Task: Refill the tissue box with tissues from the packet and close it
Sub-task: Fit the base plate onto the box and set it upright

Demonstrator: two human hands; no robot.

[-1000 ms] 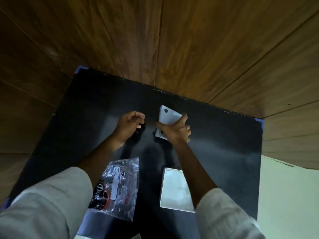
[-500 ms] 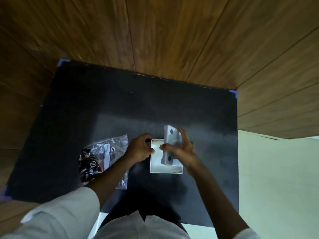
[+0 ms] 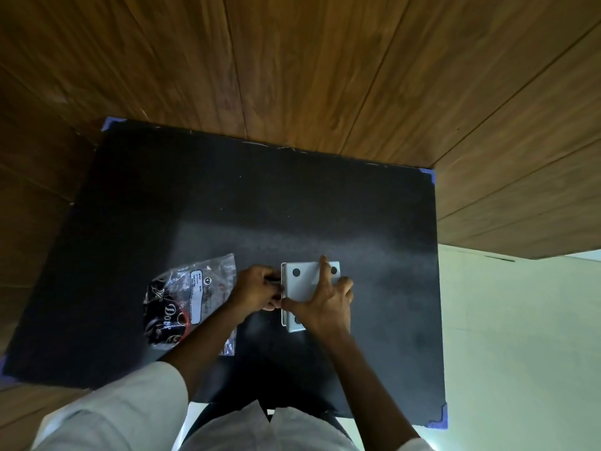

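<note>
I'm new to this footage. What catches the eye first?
The white square lid with dark round spots at the centre of the black mat, under the right hand. The left hand is at its left edge. Left of them lies a crinkled clear plastic packet.

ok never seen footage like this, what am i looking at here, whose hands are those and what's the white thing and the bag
There is no machine here. A person wears a wide-angle camera on the head, so you look down along their own arms at a black mat laid over a wooden surface.

The right hand lies flat, fingers spread, on a white panel with dark round spots, pressing it onto the white tissue box underneath. The left hand is curled against the box's left edge and seems to pinch something small and dark; what it is cannot be told.

To the left lies the tissue packet, a crinkled clear plastic bag with dark printing, partly under the left forearm. The pale cloth at the bottom is the person's sleeves and clothing.
</note>
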